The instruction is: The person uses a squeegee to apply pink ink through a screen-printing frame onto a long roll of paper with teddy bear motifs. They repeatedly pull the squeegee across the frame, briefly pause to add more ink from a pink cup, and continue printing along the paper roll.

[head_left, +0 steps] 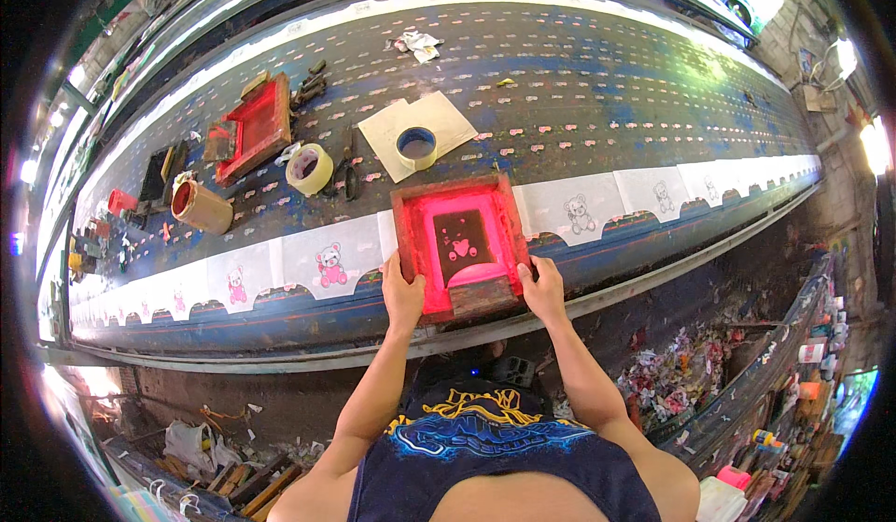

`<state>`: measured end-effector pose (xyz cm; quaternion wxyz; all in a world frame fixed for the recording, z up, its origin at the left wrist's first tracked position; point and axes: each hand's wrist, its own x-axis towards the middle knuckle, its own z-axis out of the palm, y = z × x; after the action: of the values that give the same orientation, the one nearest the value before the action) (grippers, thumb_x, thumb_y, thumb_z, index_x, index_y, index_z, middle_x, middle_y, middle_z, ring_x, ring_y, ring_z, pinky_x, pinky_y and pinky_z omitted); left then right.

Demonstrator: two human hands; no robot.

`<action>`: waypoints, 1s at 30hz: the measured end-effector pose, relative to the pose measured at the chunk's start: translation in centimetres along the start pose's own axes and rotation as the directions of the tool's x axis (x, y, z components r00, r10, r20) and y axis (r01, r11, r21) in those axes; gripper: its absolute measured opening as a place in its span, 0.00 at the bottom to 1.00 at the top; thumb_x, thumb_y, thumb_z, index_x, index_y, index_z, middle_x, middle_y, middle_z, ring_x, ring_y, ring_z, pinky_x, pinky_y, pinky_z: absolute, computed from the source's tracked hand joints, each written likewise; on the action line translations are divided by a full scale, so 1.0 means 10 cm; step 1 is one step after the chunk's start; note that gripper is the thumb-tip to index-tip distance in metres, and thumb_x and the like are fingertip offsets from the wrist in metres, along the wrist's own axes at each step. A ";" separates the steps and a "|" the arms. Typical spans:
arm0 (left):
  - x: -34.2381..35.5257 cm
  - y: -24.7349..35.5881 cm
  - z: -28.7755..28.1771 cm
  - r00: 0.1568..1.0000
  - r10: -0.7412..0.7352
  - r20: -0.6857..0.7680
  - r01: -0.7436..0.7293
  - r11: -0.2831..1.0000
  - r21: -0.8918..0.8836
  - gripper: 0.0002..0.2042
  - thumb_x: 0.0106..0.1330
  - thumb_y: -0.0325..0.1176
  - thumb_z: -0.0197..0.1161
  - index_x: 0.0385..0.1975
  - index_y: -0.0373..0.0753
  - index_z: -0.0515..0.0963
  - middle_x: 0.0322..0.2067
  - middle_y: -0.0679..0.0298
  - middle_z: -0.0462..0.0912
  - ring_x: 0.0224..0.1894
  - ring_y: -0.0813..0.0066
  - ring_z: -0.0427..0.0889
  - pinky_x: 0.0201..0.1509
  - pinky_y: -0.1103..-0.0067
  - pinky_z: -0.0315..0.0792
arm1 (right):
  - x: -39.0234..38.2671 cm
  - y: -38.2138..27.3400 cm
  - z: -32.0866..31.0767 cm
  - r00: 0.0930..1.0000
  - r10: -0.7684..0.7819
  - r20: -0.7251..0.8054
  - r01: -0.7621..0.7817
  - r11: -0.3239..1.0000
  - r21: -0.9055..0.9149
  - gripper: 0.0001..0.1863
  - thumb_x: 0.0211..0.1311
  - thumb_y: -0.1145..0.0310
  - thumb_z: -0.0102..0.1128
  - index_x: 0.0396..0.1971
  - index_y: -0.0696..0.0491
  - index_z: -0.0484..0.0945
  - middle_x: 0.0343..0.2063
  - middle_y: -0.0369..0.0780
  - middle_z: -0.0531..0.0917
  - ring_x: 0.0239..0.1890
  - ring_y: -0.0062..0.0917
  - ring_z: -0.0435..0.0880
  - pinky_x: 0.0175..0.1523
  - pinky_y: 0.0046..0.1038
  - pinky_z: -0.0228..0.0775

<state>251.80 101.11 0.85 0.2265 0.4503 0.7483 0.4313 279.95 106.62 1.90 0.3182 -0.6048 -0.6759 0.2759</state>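
Scissors [351,183], beige card [452,119] beyond pink-stained frame [459,240]

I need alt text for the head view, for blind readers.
A person's left hand and right hand hold a pink screen frame at a long table, between white pieces printed with bears; a red frame lies farther back.

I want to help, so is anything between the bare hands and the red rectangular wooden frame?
Nothing visible: the left hand and right hand touch opposite sides of the red rectangular wooden frame directly.
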 end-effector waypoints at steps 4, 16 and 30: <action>-0.02 0.20 -0.02 0.998 -0.058 -0.026 0.056 0.996 -0.072 0.31 0.54 0.18 0.64 0.63 0.26 0.72 0.58 0.43 0.78 0.61 0.45 0.78 0.68 0.65 0.71 | -0.01 -0.07 0.00 0.999 0.051 -0.013 -0.051 0.999 0.002 0.14 0.71 0.65 0.61 0.48 0.59 0.82 0.41 0.48 0.81 0.44 0.45 0.82 0.50 0.42 0.73; -0.13 1.07 1.08 0.995 0.023 -0.097 -0.040 0.983 -0.181 0.33 0.54 0.17 0.63 0.65 0.25 0.71 0.59 0.47 0.78 0.60 0.53 0.79 0.66 0.69 0.71 | 0.56 0.63 -1.10 0.990 -0.089 -0.112 0.096 0.993 0.065 0.15 0.69 0.69 0.61 0.50 0.62 0.82 0.42 0.49 0.82 0.46 0.45 0.82 0.54 0.40 0.73; -0.41 1.32 2.30 0.989 -0.081 -0.120 0.067 0.991 -0.114 0.34 0.55 0.19 0.64 0.67 0.25 0.69 0.62 0.43 0.76 0.67 0.49 0.75 0.72 0.68 0.67 | 0.94 1.54 -1.95 0.998 -0.067 0.017 0.064 0.992 0.111 0.16 0.67 0.67 0.65 0.50 0.60 0.83 0.43 0.48 0.82 0.47 0.45 0.82 0.55 0.41 0.73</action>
<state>276.85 110.65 -0.18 0.2198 0.3813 0.7524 0.4901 304.12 117.53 3.74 0.3531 -0.5610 -0.6823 0.3083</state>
